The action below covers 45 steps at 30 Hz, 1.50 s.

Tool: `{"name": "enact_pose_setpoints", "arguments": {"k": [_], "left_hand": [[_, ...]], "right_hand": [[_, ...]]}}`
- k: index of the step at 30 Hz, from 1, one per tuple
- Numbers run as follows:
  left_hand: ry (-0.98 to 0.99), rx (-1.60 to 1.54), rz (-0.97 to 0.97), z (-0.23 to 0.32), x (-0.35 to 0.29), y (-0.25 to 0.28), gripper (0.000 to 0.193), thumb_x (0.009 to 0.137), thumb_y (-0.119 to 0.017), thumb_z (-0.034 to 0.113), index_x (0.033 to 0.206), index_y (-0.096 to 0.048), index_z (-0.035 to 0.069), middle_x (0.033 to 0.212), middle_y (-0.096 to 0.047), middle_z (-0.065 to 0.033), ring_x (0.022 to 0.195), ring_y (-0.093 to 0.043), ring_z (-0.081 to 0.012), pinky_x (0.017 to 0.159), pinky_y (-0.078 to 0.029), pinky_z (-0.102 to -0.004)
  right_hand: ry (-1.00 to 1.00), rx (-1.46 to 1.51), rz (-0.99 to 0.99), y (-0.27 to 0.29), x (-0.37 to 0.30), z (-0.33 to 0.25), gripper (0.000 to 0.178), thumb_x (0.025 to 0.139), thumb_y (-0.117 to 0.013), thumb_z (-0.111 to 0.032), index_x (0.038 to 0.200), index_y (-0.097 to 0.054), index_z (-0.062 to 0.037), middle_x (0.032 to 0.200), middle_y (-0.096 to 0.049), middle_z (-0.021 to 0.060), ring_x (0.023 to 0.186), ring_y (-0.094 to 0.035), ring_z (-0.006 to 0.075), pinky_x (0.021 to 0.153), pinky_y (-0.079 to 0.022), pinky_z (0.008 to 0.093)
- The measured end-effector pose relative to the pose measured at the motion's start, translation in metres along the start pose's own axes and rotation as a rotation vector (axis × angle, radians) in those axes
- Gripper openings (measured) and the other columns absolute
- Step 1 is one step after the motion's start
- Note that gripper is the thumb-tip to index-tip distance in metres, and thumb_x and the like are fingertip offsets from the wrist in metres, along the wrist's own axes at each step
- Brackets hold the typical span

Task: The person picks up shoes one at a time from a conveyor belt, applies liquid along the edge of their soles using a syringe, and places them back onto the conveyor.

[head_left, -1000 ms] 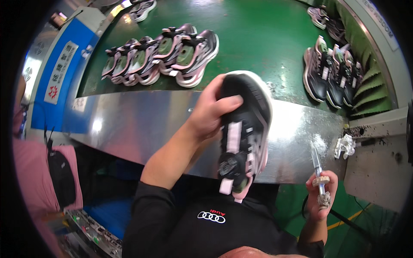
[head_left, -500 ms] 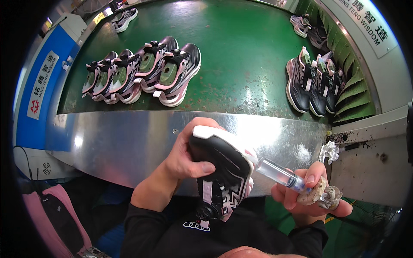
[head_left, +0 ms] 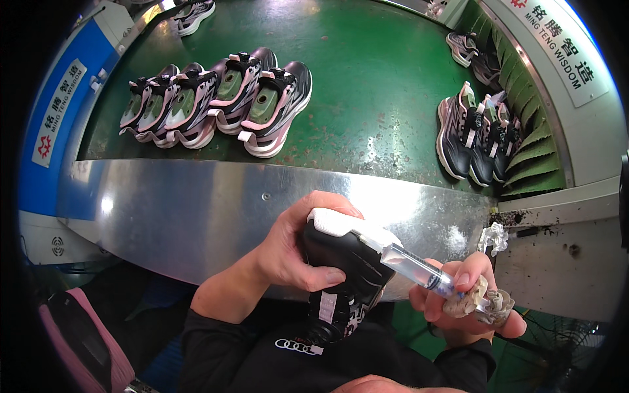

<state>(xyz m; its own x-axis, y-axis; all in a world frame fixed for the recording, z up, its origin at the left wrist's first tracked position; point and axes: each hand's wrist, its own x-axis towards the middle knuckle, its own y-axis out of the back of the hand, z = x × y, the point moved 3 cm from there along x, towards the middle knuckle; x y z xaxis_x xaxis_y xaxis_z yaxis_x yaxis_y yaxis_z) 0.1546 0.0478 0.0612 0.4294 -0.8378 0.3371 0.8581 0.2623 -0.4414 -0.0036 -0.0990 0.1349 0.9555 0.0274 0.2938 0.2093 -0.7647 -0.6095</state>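
My left hand (head_left: 293,252) is closed round the toe part of a black sneaker (head_left: 341,265) with a white sole, thumb on the upper and fingers behind the sole. The shoe is tilted, its toe away from me and its laced part toward my chest. In my right hand (head_left: 466,298) is a clear syringe (head_left: 416,265), gripped at its plunger end, which is wrapped in crumpled, stained material. The syringe's tip lies against the seam between white sole and black upper, near the toe. Whether anything comes out of the tip is too small to tell.
Several black and pink sneakers (head_left: 278,108) stand in a row at the left of the green conveyor belt (head_left: 367,78). More sneakers (head_left: 455,141) sit at right beside green flaps (head_left: 540,137). A metal ledge (head_left: 177,203) borders the belt; crumpled white material (head_left: 493,238) lies at its right end.
The sneaker has turned and shifted slightly right and nearer me. The syringe tip has moved along the sole seam toward the toe.
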Motion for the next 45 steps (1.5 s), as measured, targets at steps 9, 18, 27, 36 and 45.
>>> {"name": "enact_pose_setpoints", "arguments": {"k": [9,18,27,36,45], "left_hand": [[0.016,0.018,0.077,-0.001,0.000,0.001,0.064,0.057,-0.076,0.009,0.114,-0.047,0.005,0.103,-0.059,-0.0181,0.095,-0.060,-0.0256,0.083,-0.049,-0.0365],[0.055,0.049,0.141,-0.002,0.003,0.010,0.068,0.058,-0.075,0.019,0.116,-0.042,0.002,0.106,-0.057,-0.0172,0.096,-0.059,-0.0243,0.083,-0.048,-0.0343],[0.148,-0.122,0.295,-0.012,0.002,0.026,0.073,0.062,-0.076,0.018,0.125,-0.042,0.003,0.110,-0.056,-0.0092,0.102,-0.055,-0.0195,0.091,-0.044,-0.0331],[0.206,-0.092,0.318,-0.019,0.009,0.033,0.067,0.069,-0.068,0.031,0.121,-0.043,-0.005,0.108,-0.057,-0.0279,0.092,-0.063,-0.0362,0.081,-0.054,-0.0457],[0.236,-0.317,0.409,-0.018,0.007,0.031,0.064,0.073,-0.063,0.027,0.127,-0.043,-0.002,0.117,-0.057,-0.0193,0.103,-0.061,-0.0289,0.092,-0.050,-0.0406]], "right_hand": [[-0.001,-0.057,0.002,-0.003,-0.002,-0.002,0.082,0.074,-0.067,-0.061,0.120,-0.043,0.0018,0.100,-0.055,0.0166,0.093,-0.047,0.0221,0.086,-0.034,0.0356],[0.068,-0.059,0.056,0.010,-0.017,0.007,0.086,0.071,-0.069,-0.062,0.121,-0.043,0.0033,0.100,-0.053,0.0155,0.090,-0.049,0.0204,0.078,-0.037,0.0298],[0.123,-0.001,0.074,0.028,-0.035,0.026,0.090,0.066,-0.076,-0.058,0.123,-0.043,0.0044,0.098,-0.051,0.0164,0.090,-0.053,0.0218,0.077,-0.039,0.0275],[0.089,-0.031,0.124,0.039,-0.053,0.041,0.091,0.066,-0.078,-0.054,0.123,-0.043,0.0066,0.098,-0.051,0.0161,0.090,-0.053,0.0215,0.076,-0.042,0.0285],[0.068,0.007,0.109,0.036,-0.070,0.050,0.091,0.065,-0.081,-0.048,0.124,-0.041,0.0082,0.105,-0.048,0.0143,0.091,-0.052,0.0203,0.078,-0.040,0.0282]]}}
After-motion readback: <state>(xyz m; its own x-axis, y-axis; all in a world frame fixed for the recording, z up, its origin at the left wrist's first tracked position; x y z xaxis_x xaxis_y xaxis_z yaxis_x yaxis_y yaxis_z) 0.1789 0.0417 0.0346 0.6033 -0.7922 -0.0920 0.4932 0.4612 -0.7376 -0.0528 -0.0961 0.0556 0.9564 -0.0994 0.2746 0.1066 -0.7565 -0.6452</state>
